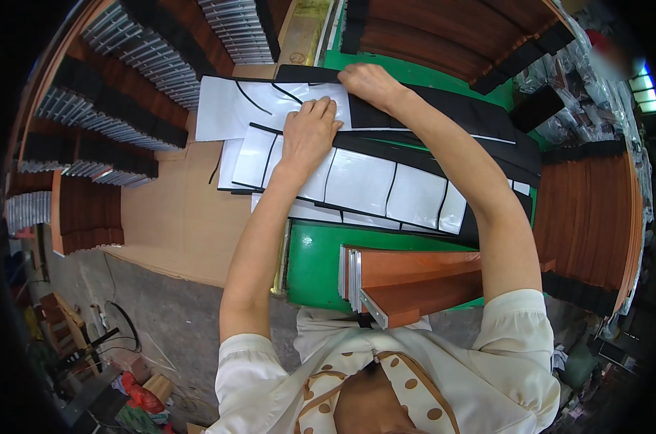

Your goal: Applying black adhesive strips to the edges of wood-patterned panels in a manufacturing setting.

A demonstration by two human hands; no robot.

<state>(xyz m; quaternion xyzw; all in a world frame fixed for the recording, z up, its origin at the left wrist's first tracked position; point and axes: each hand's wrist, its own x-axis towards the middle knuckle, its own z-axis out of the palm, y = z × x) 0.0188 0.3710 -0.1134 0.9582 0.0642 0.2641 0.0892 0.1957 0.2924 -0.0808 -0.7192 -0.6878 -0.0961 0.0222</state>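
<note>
Black sheets (444, 116) and white glossy sheets (219, 108) lie in overlapping layers across the green table. My left hand (310, 137) rests with its fingers laid on the upper white sheet, beside loose thin black strips (290, 92). Just right of it, my right hand (371, 83) is closed at the border where white meets black; what its fingers pinch is hidden beneath them. Nearer to me lies a white panel crossed by black lines (360, 182), over further white and black sheets.
Reddish-brown slats with metal edges (407, 278) lie at the green table's (313, 253) near side. Stacks of brown slats with black ends stand at left (89, 210), far right (444, 43) and right (581, 217). Brown board (176, 217) covers the left surface. Plastic-wrapped items (581, 94) sit beyond.
</note>
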